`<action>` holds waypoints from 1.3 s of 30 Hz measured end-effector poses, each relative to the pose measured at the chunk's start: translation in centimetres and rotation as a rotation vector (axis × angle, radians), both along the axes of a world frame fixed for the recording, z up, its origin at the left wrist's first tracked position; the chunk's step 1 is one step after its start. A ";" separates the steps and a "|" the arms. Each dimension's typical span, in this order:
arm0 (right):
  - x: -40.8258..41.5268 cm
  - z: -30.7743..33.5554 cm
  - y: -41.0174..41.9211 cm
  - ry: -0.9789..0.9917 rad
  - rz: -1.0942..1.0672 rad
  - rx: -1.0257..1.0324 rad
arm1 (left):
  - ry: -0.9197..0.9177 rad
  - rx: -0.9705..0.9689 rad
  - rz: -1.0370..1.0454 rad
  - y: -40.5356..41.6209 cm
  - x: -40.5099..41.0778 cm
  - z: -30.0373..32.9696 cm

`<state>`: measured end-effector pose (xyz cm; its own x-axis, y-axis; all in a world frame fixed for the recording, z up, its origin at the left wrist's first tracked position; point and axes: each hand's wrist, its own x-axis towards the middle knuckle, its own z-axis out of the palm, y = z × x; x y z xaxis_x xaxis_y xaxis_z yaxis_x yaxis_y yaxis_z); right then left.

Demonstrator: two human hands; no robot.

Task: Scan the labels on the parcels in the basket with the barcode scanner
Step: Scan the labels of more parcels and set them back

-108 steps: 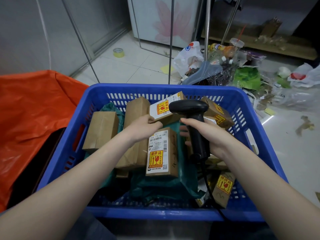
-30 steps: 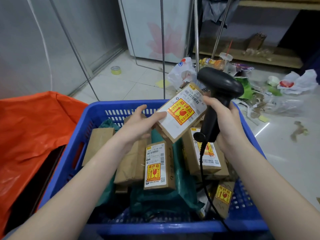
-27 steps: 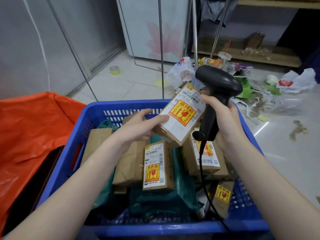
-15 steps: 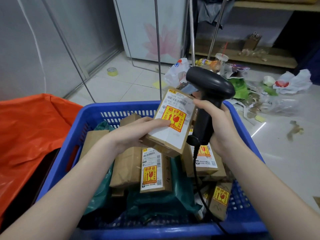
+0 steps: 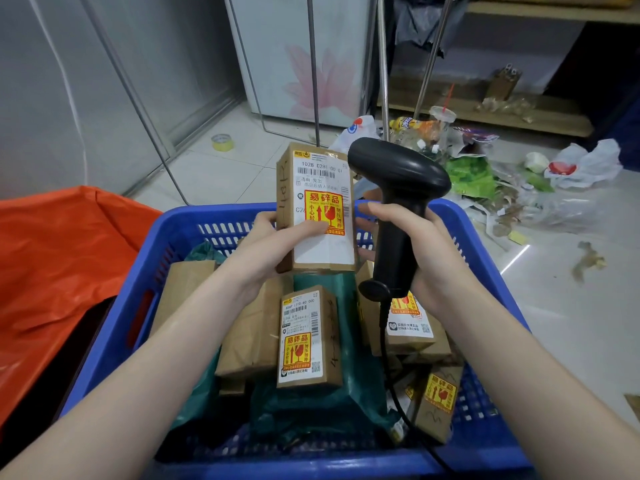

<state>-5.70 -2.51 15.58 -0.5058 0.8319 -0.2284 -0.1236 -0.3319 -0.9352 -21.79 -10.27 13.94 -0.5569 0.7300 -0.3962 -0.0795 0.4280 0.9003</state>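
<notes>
Head view. Blue basket [image 5: 114, 327] fills the lower centre of the frame; it holds brown parcels, one label-up parcel [image 5: 306, 337] at centre, a labelled one [image 5: 407, 327] right of it, another [image 5: 438, 400] at lower right, all over green wrapping [image 5: 360, 386]. Left hand [image 5: 273, 251] grips a raised parcel [image 5: 318, 209] upright above the far rim, label facing the camera. Right hand [image 5: 422, 258] is closed around the black barcode scanner [image 5: 398, 202], just beside that parcel's right edge; whether they touch is unclear. Orange sheet [image 5: 59, 258] borders the left; littered floor [image 5: 571, 289] lies open at right. Against half a second ago, the held parcel has turned from tilted to upright.
</notes>
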 end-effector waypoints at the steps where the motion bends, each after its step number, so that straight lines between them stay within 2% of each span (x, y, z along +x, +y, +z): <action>1: -0.1 -0.1 0.0 -0.008 0.012 -0.004 | 0.008 0.010 0.010 0.0 -0.1 -0.2; 11: 0.0 0.0 -0.3 -0.020 0.089 0.011 | 0.121 0.025 0.027 -0.1 0.2 -0.9; 23: -0.2 0.5 -0.5 0.018 0.070 -0.052 | 0.262 0.186 0.059 -0.5 0.1 0.3; 29: 0.1 0.9 -0.3 -0.056 0.067 -0.120 | 0.330 0.194 0.071 -0.6 0.0 0.1; 39: 0.2 1.1 -0.3 -0.130 0.047 -0.084 | 0.372 0.194 0.095 -0.5 -0.2 0.0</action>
<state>-5.49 -2.77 16.66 -0.5054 0.7829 -0.3627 0.0146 -0.4125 -0.9108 -22.00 -10.80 13.95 -0.7045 0.7095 -0.0168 0.2343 0.2548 0.9382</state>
